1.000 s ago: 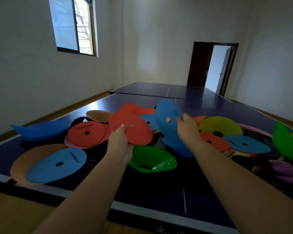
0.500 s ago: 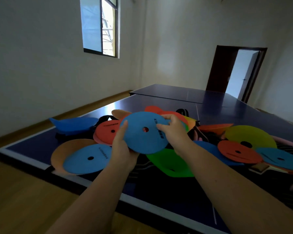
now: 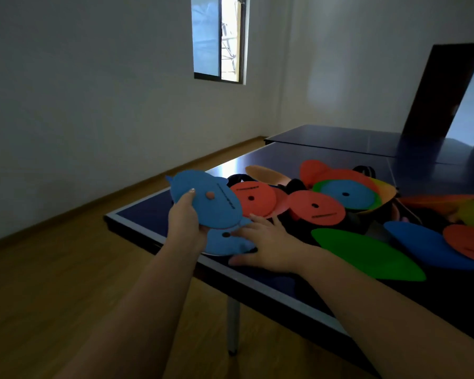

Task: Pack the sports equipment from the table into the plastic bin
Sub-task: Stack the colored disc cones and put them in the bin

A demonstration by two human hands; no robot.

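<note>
- My left hand [image 3: 185, 222] is clamped on a blue disc [image 3: 205, 199], thumb on top near the rim, fingers underneath; a fingertip pokes up through its centre hole. Disc is lifted and tilted, above the table's [image 3: 260, 283] near left corner.
- My right hand [image 3: 268, 242] lies spread and flat, fingers apart, gripping nothing; fingertips touch a second blue disc [image 3: 225, 242] that lies flat on the table by the near left corner, just under the held one.
- Two red discs side by side behind my hands: one [image 3: 253, 198] just beside the held blue disc, the other [image 3: 316, 207] further along to the right, partly overlapping.
- Behind those, a stack with a blue disc on green [image 3: 346, 194], red and yellow edges showing round it.
- An orange disc [image 3: 263, 173] sits toward the far left edge.
- A green disc [image 3: 367, 253] lies flat near the near edge, right of my right hand.
- Further right, a blue disc [image 3: 422, 244] with another red disc [image 3: 468, 242] overlapping it, cut by the frame.
- Dark items lie under the pile; can't tell what they are.
- Plastic bin not in view.
</note>
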